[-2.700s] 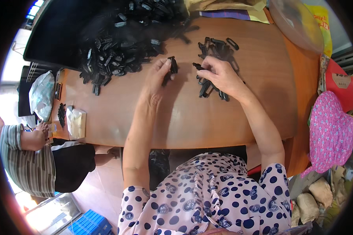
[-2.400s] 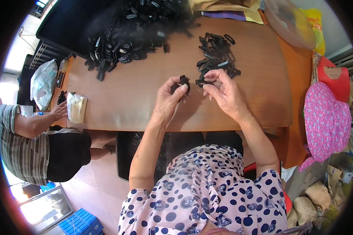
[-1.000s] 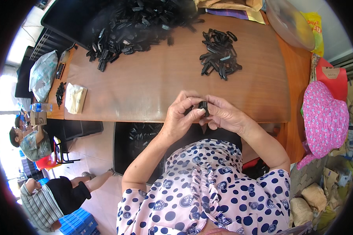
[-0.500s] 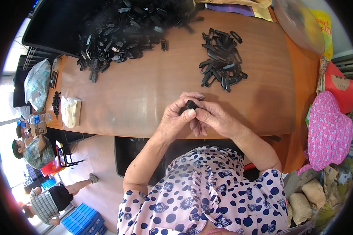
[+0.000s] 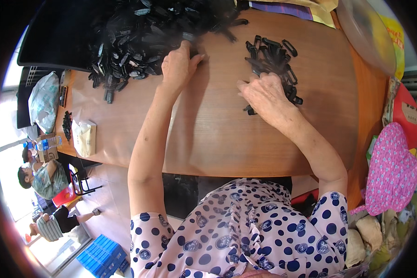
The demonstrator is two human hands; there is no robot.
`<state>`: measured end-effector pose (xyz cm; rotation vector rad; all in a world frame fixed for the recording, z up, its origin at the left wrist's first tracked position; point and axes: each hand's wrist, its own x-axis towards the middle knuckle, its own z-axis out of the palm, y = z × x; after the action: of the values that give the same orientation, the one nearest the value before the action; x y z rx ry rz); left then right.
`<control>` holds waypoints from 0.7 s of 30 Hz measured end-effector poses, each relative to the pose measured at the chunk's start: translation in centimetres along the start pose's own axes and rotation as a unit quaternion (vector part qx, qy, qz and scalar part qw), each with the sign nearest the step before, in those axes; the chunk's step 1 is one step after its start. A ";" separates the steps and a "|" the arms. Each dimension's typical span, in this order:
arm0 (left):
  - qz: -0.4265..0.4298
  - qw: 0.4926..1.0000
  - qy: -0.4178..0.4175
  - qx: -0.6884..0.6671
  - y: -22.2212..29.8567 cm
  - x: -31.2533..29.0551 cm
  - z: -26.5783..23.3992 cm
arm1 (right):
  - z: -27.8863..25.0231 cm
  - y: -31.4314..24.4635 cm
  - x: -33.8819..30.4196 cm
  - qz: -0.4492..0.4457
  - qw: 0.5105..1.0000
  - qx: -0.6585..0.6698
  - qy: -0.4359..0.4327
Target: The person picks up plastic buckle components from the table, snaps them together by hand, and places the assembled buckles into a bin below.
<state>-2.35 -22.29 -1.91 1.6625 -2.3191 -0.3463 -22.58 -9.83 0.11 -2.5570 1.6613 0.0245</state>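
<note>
My left hand (image 5: 178, 67) reaches to the right edge of the large heap of small black plastic parts (image 5: 125, 51). Its thumb stands apart from the forefinger, with dark parts close by the fingertips. My right hand (image 5: 266, 95) is over the near side of a smaller pile of black plastic parts (image 5: 275, 55), several of them long narrow loops. Its fingers are curled down into the pile, and the tips are hidden, so whatever they grip does not show.
Left on the brown table (image 5: 217, 143) stand a paper-like pouch (image 5: 84, 138) and a plastic bag (image 5: 44, 102). A clear plastic tub (image 5: 366, 34) is at the far right, with a pink patterned cloth (image 5: 394, 169) below it. Other people and blue crates (image 5: 102, 257) are at the left.
Both hands were together near the table's front edge around a small black part. They have separated: the left moved up to the large heap, the right to the smaller pile.
</note>
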 end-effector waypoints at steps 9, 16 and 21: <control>-0.004 0.998 -0.044 0.038 0.5 -0.1 0.3 | 0.6 0.3 -2.4 0.039 0.993 -0.057 0.090; 0.032 0.971 0.004 -0.237 -0.9 -6.1 1.1 | -0.4 1.3 -5.7 0.073 0.969 0.098 0.216; -0.119 0.679 -0.103 -0.717 -0.2 -10.7 0.5 | -0.1 1.7 -7.5 0.126 0.815 0.511 0.243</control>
<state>0.94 -12.24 -3.25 0.9498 -1.0162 -1.8417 -27.17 -3.66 0.54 -1.5485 1.4741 -1.2264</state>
